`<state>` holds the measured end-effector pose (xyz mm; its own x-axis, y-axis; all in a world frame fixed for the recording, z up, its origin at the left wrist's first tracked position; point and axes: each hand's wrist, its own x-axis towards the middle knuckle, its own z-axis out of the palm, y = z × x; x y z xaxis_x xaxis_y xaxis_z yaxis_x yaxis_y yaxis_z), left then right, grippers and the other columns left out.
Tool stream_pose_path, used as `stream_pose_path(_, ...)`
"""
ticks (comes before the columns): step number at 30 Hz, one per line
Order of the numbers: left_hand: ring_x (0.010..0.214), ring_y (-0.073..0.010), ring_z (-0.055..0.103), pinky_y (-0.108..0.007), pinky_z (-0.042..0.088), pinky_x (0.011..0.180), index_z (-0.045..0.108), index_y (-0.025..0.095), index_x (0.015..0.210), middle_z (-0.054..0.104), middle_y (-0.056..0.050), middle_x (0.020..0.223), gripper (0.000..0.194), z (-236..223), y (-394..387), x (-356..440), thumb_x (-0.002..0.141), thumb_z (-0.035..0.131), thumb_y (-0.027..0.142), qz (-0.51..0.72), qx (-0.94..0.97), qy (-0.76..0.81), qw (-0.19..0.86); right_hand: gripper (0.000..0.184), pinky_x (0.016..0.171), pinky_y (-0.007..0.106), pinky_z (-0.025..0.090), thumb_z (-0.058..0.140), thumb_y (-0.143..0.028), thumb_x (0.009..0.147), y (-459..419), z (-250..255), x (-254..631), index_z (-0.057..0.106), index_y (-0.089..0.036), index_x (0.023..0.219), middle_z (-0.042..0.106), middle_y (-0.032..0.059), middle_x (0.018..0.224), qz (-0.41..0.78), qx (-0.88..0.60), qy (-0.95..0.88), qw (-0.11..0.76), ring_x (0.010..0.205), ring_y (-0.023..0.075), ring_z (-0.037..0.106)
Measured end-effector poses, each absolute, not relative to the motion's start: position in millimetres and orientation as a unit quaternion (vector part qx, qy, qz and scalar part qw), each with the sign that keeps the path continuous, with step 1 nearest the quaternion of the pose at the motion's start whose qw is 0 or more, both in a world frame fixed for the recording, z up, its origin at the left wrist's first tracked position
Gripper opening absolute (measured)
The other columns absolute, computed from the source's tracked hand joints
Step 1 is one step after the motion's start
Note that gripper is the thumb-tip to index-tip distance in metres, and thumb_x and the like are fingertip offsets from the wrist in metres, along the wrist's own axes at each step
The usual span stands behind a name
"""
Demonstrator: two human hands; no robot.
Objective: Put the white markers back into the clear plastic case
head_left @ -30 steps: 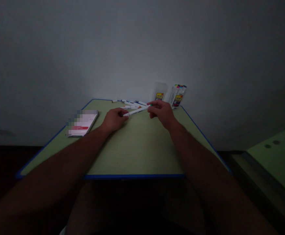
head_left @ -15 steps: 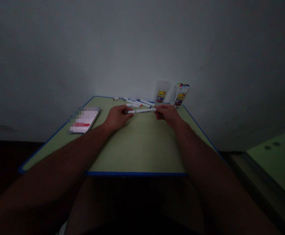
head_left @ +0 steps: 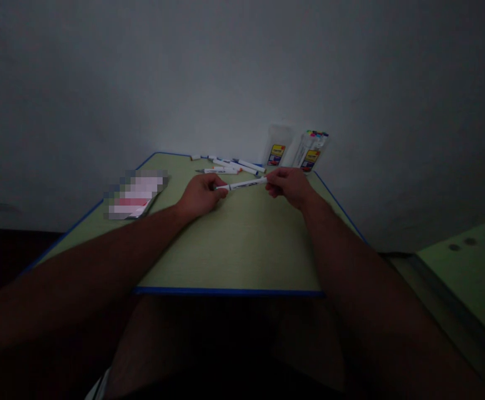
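Observation:
A white marker (head_left: pixel 248 184) with dark lettering is stretched between my two hands, above the middle of the table. My left hand (head_left: pixel 201 194) is closed around its left end, where a band and part of the cap show. Fingers of my right hand (head_left: pixel 288 186) pinch the other end, which sits slightly higher. Just behind my left hand, another white marker (head_left: pixel 221 171) with a dark grey end lies on the table. More white markers (head_left: pixel 249 165) with coloured ends are scattered in a loose pile behind it.
A clear plastic case (head_left: pixel 276 147) with a yellow label stands near the wall. Beside it, a similar case (head_left: pixel 311 153) holds several markers with coloured caps. A phone-like device (head_left: pixel 138 195), partly blurred, lies at the left of the blue-edged table (head_left: pixel 229 266).
The held marker has tilted a little, its right end rising, and its lettering shows more clearly. Both hands keep their grip. The whole view has shifted slightly.

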<state>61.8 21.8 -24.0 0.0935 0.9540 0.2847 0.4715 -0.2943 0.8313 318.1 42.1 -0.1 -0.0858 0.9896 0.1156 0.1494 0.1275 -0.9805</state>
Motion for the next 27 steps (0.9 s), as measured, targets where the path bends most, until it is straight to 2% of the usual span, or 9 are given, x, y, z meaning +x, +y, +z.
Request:
stream_pose_path(6,0.052,-0.0116,0.047,-0.027,0.034,0.050,0.065,0.017,0.072,0.058,0.001,0.058,0.009,-21.4,15.9,65.3,0.071,0.070,0.024,0.424,0.658,0.526,0.331,0.017,0.044,0.020,0.047,0.078,-0.023,0.078,45.2,-2.6,319.5,0.066,-0.014,0.071,0.066,0.0027,0.058,0.454,-0.472,-0.594,0.467,0.046,0.0090,0.057)
stream_pose_path(27,0.045,-0.0098,0.044,-0.025,0.030,0.046,0.062,0.018,0.068,0.056,0.002,0.052,0.009,-20.4,15.8,67.1,0.068,0.070,0.023,0.433,0.623,0.519,0.393,0.017,0.043,0.020,0.051,0.077,-0.024,0.080,40.7,0.6,312.7,0.066,-0.014,0.072,0.067,0.0023,0.058,0.428,-0.484,-0.617,0.449,0.046,0.0106,0.061)
